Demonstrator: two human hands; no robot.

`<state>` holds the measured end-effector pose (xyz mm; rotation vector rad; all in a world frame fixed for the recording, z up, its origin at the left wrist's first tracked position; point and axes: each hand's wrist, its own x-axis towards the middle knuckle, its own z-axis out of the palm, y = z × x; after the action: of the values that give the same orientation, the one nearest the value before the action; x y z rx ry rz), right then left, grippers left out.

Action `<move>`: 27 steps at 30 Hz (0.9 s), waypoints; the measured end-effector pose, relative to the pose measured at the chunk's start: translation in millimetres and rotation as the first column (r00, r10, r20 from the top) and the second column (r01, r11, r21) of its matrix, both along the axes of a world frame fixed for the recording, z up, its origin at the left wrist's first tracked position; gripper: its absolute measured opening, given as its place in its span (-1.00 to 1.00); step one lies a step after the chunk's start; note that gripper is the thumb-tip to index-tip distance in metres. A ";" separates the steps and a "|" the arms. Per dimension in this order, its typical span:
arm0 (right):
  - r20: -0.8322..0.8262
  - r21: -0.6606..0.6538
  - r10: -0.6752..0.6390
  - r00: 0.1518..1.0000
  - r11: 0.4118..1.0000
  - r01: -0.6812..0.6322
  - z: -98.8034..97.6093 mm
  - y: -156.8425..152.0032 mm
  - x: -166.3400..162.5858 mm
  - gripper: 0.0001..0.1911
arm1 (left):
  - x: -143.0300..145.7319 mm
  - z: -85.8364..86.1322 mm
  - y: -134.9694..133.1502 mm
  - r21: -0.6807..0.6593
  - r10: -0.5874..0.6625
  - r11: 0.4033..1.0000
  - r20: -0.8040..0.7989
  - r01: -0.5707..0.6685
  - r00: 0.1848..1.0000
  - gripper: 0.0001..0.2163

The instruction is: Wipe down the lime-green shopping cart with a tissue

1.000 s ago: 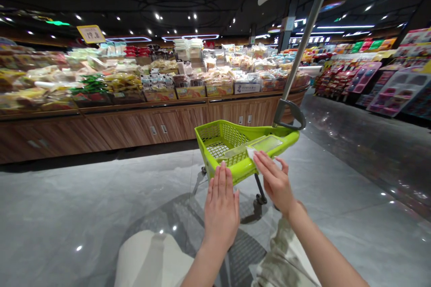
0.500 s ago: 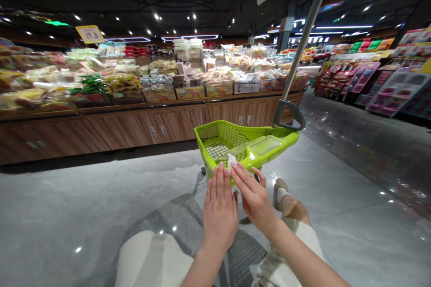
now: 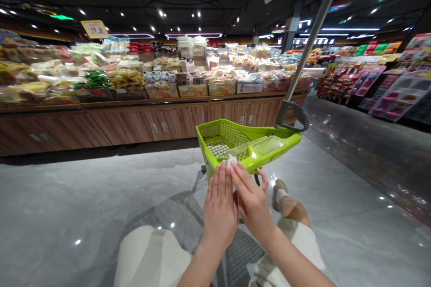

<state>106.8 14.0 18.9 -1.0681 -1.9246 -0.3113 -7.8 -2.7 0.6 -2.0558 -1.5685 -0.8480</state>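
Observation:
A bright green shopping cart stands in front of me, its basket showing no goods. Over its near rim lies my left hand, flat, fingers straight and side by side. My right hand is beside it, fingers stretched forward and thumb side hidden. A crumpled white tissue pokes out past the fingertips, under the right hand's fingers and touching the cart rim. The left fingertips are close to the tissue; whether they press it too is hidden.
Behind the cart runs a wooden display counter with packaged foods. A grey pole with a white panel rises from the cart's grey handle. My shoe is on the grey tiled floor. Shelves of packets stand right.
The camera view has shifted slightly. My right hand has drawn a little closer to the left, and the tissue shows a bit less beyond the fingertips.

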 end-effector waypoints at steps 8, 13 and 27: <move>0.020 0.050 -0.038 0.999 0.998 0.037 -5.7 26.2 52.2 -0.27 | -6.5 2.2 0.1 0.007 0.013 1.000 -0.013 -0.013 1.000 -0.37; -0.161 0.071 -0.269 0.950 0.957 0.283 -14.5 38.9 59.4 -0.28 | 0.0 2.1 -0.7 -0.008 0.018 1.000 0.004 -0.018 1.000 -0.36; -0.073 0.068 -0.113 0.991 0.991 0.118 -13.5 38.4 63.8 -0.33 | -1.5 1.3 -0.1 -0.017 0.018 1.000 0.000 -0.018 1.000 -0.35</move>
<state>170.6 52.3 5.4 -1.1299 -1.7805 -0.4007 -9.4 -2.9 2.0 -2.0503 -1.5978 -0.8311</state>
